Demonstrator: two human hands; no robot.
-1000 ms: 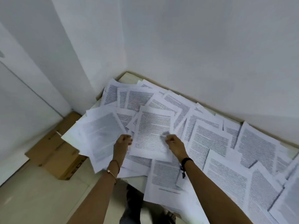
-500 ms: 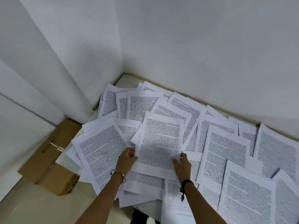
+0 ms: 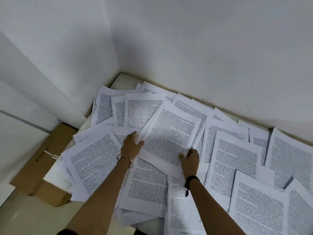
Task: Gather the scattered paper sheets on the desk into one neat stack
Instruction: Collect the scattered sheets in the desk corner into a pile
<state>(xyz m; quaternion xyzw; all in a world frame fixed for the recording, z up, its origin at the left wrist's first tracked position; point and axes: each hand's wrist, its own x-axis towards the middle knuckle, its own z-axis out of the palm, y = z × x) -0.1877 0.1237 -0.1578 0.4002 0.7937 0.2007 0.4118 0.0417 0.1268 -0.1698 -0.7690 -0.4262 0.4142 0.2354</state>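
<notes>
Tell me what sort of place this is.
Probably a plain office or study corner: a desk pushed into the angle of bare white walls, strewn with printed sheets, and a cardboard box on the floor beside it.

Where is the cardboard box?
In the head view, the cardboard box sits on the floor at the left, below the left edge of the desk, beside the overhanging paper sheets.
</notes>
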